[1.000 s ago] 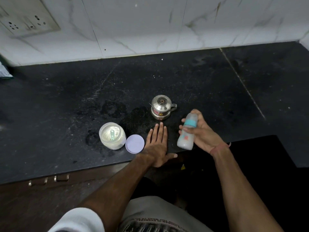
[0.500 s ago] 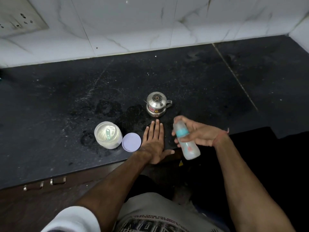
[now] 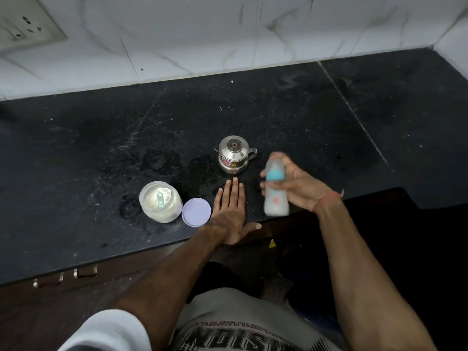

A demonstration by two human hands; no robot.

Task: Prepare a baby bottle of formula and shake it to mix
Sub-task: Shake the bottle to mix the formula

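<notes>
The right hand (image 3: pixel 301 188) has its fingers (image 3: pixel 263 184) curled round the blurry baby bottle w/ blue ring & white milk (image 3: pixel 275 191), held up just over the black stone counter (image 3: pixel 101 138) edge. The left hand (image 3: pixel 231 214) lies flat on the counter, fingers straight, holding nothing. Small shiny steel pot w/ lid (image 3: pixel 234 158) stands just behind. Open clear jar of white powder (image 3: pixel 160 201) sits to the left, its round pale purple lid (image 3: pixel 196 212) touching it.

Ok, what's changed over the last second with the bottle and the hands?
The right hand keeps its grip on the baby bottle and is swinging it: half a second ago its base tipped out to the right, now it is back near upright and motion-blurred. Nothing was let go. The left hand stays flat on the counter; the open formula jar, its lid and the steel pot have not moved.
</notes>
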